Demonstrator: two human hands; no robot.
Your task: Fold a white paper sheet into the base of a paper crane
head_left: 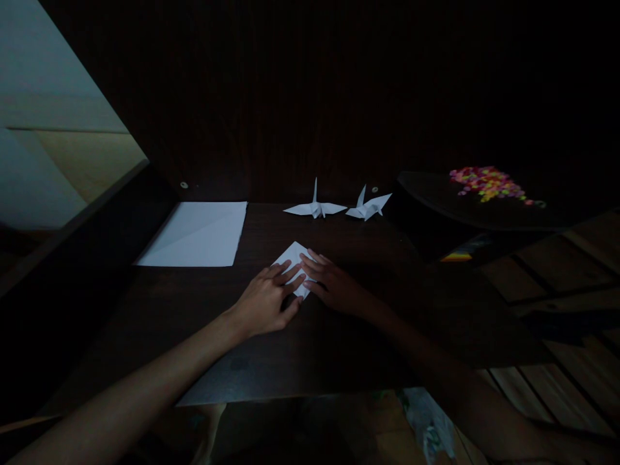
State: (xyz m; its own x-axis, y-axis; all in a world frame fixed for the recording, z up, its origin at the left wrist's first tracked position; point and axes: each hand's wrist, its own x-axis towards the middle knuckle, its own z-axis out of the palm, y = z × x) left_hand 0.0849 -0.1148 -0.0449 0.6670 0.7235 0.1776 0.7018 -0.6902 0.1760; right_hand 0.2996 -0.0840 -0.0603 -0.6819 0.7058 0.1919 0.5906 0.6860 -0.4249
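Observation:
A folded white paper [296, 249], diamond-shaped, lies flat on the dark wooden table [252, 361] in front of me. My left hand [268, 294] rests on its left side with fingers spread. From the right, my right hand [332, 281] lies on the paper's other side, its fingers stretched out flat. The fingers of both hands hide much of the paper's middle. Behind it stand two folded paper cranes, one crane [316, 208] with its wings spread and another crane [368, 208] tilted beside it.
A stack of white paper [198, 232] lies at the table's back left. On a dark raised surface [426, 194] to the right sits a pile of small colourful pieces [489, 183]. A low side board [87, 223] borders the left, and a plastic bag [429, 420] shows below the front edge.

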